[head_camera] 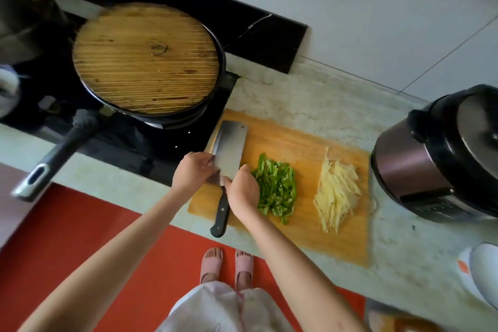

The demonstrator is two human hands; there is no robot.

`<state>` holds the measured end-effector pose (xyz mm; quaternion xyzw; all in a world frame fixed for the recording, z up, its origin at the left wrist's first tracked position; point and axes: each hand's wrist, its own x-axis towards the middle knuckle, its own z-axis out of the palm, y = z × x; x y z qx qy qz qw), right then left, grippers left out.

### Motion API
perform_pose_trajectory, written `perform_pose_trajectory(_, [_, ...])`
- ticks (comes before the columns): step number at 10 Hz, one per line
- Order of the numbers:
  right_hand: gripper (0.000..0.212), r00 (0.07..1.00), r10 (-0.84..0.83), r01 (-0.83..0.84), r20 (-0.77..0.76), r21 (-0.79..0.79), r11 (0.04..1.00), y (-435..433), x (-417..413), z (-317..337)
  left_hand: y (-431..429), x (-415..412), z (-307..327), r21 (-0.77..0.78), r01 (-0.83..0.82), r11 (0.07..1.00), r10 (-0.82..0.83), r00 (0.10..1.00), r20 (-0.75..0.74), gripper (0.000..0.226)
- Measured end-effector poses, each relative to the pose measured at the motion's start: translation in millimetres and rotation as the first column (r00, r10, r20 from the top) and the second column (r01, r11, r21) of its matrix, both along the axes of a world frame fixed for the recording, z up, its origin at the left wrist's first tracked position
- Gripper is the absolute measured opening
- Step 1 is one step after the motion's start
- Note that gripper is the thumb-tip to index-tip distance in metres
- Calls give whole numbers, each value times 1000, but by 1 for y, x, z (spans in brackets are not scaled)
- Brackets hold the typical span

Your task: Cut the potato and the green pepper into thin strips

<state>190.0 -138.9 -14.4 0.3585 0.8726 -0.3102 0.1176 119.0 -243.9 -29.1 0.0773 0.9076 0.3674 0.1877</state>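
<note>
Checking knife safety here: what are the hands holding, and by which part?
The cleaver, by its blade, not the black handle: the left hand grips one edge near the heel, the right hand the other.

I see a pale, mottled countertop point(310, 94) running left to right. A black cooktop point(151, 148) is set into its left part. A wooden cutting board point(296, 237) lies flat on the counter, just right of the cooktop. On the board are green pepper strips point(277, 186) at centre and potato strips point(336, 191) to their right. An electric cooker point(431, 170) stands on the counter right of the board. A white object point(485, 272) lies near right, partly out of frame.
</note>
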Motion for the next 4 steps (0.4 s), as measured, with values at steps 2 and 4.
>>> perform_pose_trajectory(2, [16, 950, 291, -310, 112, 249, 918, 9, -11, -3, 3, 2, -4, -86, 24, 996, -30, 997, -66, 42])
perform_pose_trajectory(4, [6, 914, 400, -405, 64, 131, 905, 32, -16, 8, 9, -7, -4, -108, 124, 986, -139, 980, -142, 36])
